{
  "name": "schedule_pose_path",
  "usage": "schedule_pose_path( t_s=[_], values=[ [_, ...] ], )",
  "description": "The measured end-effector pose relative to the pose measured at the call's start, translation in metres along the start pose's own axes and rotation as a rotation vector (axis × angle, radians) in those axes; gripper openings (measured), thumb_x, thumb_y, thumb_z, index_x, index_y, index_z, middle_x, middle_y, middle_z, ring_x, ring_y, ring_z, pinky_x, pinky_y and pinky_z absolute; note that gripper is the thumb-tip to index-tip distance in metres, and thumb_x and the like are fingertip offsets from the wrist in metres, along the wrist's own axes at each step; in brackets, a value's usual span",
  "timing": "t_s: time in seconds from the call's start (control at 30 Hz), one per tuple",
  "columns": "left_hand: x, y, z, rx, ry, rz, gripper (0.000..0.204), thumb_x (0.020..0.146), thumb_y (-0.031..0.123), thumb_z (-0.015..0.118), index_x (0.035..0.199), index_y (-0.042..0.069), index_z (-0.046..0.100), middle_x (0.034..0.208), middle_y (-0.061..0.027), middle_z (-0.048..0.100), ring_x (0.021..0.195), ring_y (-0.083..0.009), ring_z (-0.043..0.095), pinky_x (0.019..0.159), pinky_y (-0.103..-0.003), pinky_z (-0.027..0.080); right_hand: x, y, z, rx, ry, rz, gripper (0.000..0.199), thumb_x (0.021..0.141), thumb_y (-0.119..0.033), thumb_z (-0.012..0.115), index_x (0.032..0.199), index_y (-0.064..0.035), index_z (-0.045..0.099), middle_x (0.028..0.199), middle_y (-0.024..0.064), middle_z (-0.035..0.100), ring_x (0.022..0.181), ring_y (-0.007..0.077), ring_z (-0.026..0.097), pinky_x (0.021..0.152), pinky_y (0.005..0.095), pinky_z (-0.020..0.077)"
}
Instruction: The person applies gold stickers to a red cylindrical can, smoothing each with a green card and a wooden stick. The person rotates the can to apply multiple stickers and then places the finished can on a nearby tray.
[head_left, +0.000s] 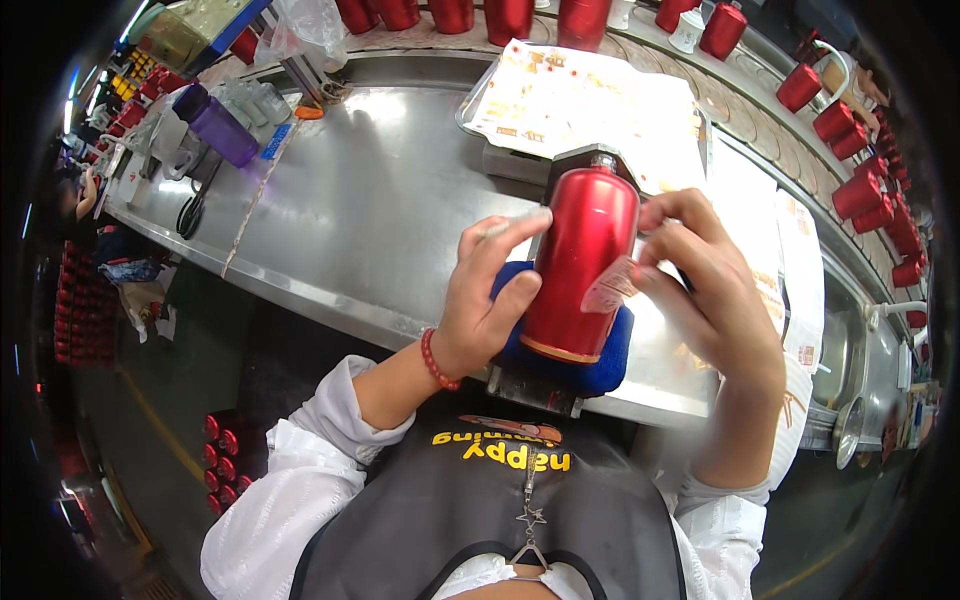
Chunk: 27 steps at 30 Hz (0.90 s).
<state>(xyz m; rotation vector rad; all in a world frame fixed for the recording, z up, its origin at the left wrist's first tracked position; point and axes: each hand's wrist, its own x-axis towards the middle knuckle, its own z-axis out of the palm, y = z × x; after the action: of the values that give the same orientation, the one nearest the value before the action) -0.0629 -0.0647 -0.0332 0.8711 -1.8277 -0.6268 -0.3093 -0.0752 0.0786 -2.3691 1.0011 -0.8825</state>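
A shiny red metal bottle [588, 250] lies with its neck pointing away from me, on a blue cloth [605, 375] over a small stand. My left hand [485, 295] is on its left side, fingers stretched and apart. The index fingertip and thumb tip are at the bottle's side. A whitish band wraps one finger of this hand. At the bottle's right side my right hand [700, 270] pinches the edge of a small see-through printed label [606, 288]. The label hangs over the lower right of the bottle, and I cannot tell whether it touches the metal.
A tray covered with a printed white sheet [580, 100] sits beyond the bottle. At the left stand a purple bottle [215, 125] and black scissors [190, 215] on the metal table [370, 200]. Red bottles [510, 20] line a curved conveyor [740, 110] behind.
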Motion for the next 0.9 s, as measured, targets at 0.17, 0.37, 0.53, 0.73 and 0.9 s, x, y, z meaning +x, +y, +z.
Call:
schedule_pose_path(
  t_s=[0.17, 0.37, 0.53, 0.73, 0.9],
  values=[
    [0.024, -0.009, 0.022, -0.349, -0.028, -0.286, 0.074, 0.098, 0.038, 0.064, 0.152, -0.002, 0.034, 0.152, -0.0189, 0.040, 0.141, -0.0275, 0.036, 0.119, -0.039, 0.025, 0.017, 0.028, 0.028, -0.139, 0.074, 0.036, 0.019, 0.083, -0.005, 0.073, 0.084, 0.0011, 0.055, 0.105, 0.0200, 0.056, 0.099, 0.0375, 0.057, 0.084, 0.0428, 0.0490],
    [0.034, -0.010, 0.034, -0.318, -0.039, -0.327, 0.087, 0.090, 0.041, 0.073, 0.152, 0.000, 0.029, 0.150, -0.0237, 0.038, 0.138, -0.0374, 0.036, 0.118, -0.047, 0.026, 0.013, 0.034, 0.041, -0.079, 0.299, 0.105, 0.015, 0.086, -0.004, 0.071, 0.085, 0.0011, 0.057, 0.104, 0.0185, 0.056, 0.097, 0.0353, 0.056, 0.083, 0.0422, 0.0482],
    [0.037, -0.009, 0.034, -0.400, -0.029, -0.359, 0.088, 0.090, 0.039, 0.073, 0.153, -0.002, 0.027, 0.149, -0.0254, 0.038, 0.137, -0.0376, 0.037, 0.118, -0.047, 0.026, -0.026, 0.014, 0.052, -0.234, 0.313, 0.141, 0.039, 0.084, -0.001, 0.072, 0.123, -0.0038, 0.068, 0.118, 0.0165, 0.054, 0.109, 0.0321, 0.056, 0.090, 0.0401, 0.0486],
    [0.035, -0.009, 0.040, -0.342, -0.028, -0.356, 0.090, 0.090, 0.040, 0.073, 0.153, -0.004, 0.026, 0.149, -0.0266, 0.038, 0.137, -0.0381, 0.037, 0.117, -0.047, 0.027, -0.037, 0.018, 0.060, -0.299, 0.179, 0.153, 0.044, 0.097, -0.022, 0.066, 0.139, -0.0089, 0.060, 0.136, 0.0177, 0.047, 0.127, 0.0354, 0.046, 0.108, 0.0444, 0.0384],
    [0.037, -0.008, 0.039, -0.391, -0.039, -0.391, 0.092, 0.089, 0.041, 0.074, 0.153, -0.003, 0.025, 0.149, -0.0268, 0.037, 0.138, -0.0382, 0.036, 0.117, -0.048, 0.026, -0.031, 0.021, 0.058, -0.308, 0.231, 0.107, 0.048, 0.086, -0.015, 0.075, 0.132, -0.0064, 0.065, 0.131, 0.0188, 0.052, 0.118, 0.0369, 0.052, 0.099, 0.0455, 0.0457]
  ],
)
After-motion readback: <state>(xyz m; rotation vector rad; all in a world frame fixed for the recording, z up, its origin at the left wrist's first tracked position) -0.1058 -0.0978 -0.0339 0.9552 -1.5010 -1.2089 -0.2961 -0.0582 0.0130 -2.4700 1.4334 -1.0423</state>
